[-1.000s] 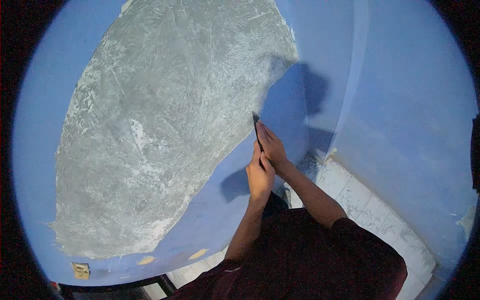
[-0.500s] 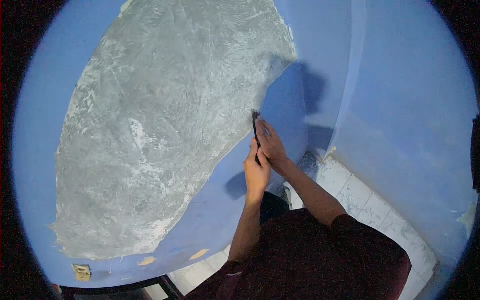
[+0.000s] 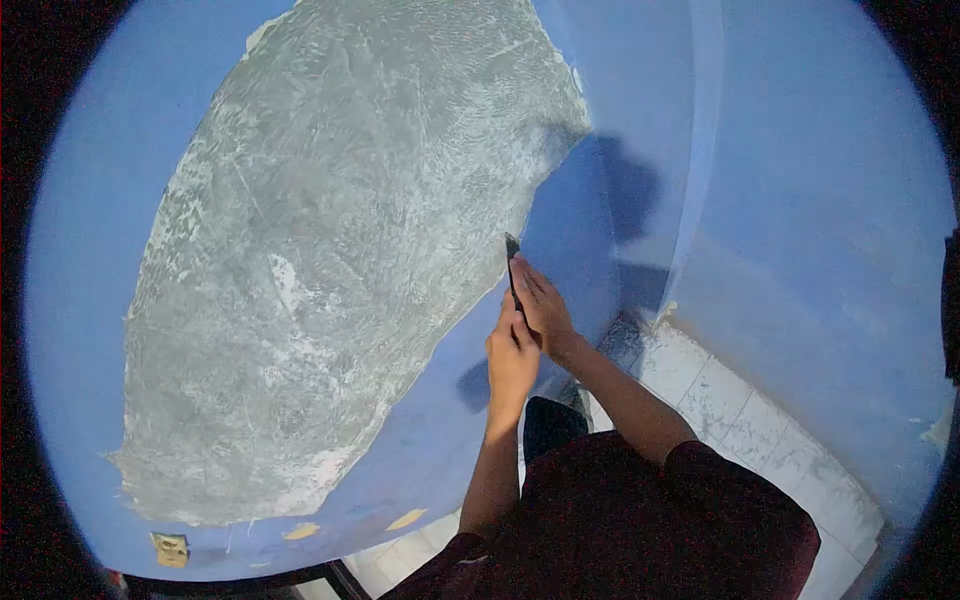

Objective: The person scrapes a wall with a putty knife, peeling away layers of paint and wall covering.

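Note:
A dark, narrow scraper-like tool (image 3: 513,246) touches the wall at the right edge of a large grey, bare patch (image 3: 330,230), where it meets the blue paint (image 3: 575,215). My left hand (image 3: 512,355) is wrapped round the lower part of the tool's handle. Against its upper part, my right hand (image 3: 541,305) presses from the right, fingers pointing up toward the blade. Both hands are close together, and the palms are hidden.
A blue side wall (image 3: 820,220) meets the patched wall at a corner on the right. Pale floor tiles (image 3: 735,400) with debris lie below. A yellowish wall box (image 3: 170,549) sits at the lower left, near a dark frame (image 3: 345,580).
Both hands and the tool have moved slightly down in the view, along the patch's edge. The view itself has shifted a little, with the patch's lower part now further right.

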Available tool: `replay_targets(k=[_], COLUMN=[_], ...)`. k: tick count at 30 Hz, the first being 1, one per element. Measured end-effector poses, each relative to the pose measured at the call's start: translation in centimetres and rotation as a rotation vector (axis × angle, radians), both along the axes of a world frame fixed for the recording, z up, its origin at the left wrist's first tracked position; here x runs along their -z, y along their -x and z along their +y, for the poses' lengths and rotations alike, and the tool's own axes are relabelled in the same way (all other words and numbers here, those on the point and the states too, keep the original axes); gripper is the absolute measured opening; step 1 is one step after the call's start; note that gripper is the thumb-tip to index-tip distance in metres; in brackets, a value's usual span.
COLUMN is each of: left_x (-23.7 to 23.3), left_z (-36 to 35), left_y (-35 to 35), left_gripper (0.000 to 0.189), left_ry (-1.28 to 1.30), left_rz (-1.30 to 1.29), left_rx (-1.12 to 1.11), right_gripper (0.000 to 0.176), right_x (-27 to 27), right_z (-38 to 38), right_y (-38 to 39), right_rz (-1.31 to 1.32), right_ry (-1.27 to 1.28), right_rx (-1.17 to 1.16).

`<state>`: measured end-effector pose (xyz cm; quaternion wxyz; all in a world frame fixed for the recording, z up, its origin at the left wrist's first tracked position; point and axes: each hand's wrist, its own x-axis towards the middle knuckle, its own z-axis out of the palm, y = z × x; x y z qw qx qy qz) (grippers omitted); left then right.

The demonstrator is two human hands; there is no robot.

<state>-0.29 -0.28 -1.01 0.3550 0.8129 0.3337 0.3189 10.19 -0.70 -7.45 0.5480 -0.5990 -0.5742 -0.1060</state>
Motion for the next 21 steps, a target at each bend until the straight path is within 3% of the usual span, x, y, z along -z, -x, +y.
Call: replay_targets(k=[2, 4, 7, 9, 11, 13, 17, 19, 21], left_x=[-1.9, -3.8, -2.0, 1.6, 2.7, 1.2, -1.6, -2.0, -2.2], left_z=[-1.3, -2.1, -1.8, 0.1, 0.2, 0.5, -1.2, -1.8, -2.1], left_y=[-0.7, -1.6, -2.0, -1.8, -0.7, -0.2, -0.5, -0.7, -0.9], left_gripper=[0.041, 0.041, 0.041, 0.040, 0.040, 0.044, 0.043, 0.040, 0.040], left_ry=[-0.040, 0.090, 0.032, -0.085, -0.191, -0.042, -0.186, 0.005, 0.040], left_rz=[0.041, 0.293, 0.187, 0.076, -0.023, -0.033, 0.026, 0.148, 0.237], left_rx=[-0.016, -0.090, -0.054, -0.043, -0.039, 0.049, 0.026, -0.057, -0.081], right_gripper=[0.064, 0.066, 0.068, 0.067, 0.066, 0.065, 0.062, 0.061, 0.060], right_x=[1.8, 1.5, 1.3, 1.2, 0.7, 0.3, 0.5, 1.1, 1.2], right_z=[1.1, 1.8, 1.2, 1.2, 0.8, 0.5, 1.2, 1.3, 1.7], right_y=[0.3, 0.0, -0.7, -1.3, -0.9, -0.5, 0.0, 0.0, -0.1], right_rz=[0.056, 0.103, 0.089, -0.286, -0.190, -0.102, -0.060, -0.011, 0.012], right_ry=[-0.001, -0.017, -0.011, -0.090, -0.042, -0.002, -0.037, -0.058, -0.092], right_rx=[0.019, 0.054, 0.059, 0.191, 0.134, 0.090, 0.121, 0.116, 0.124])
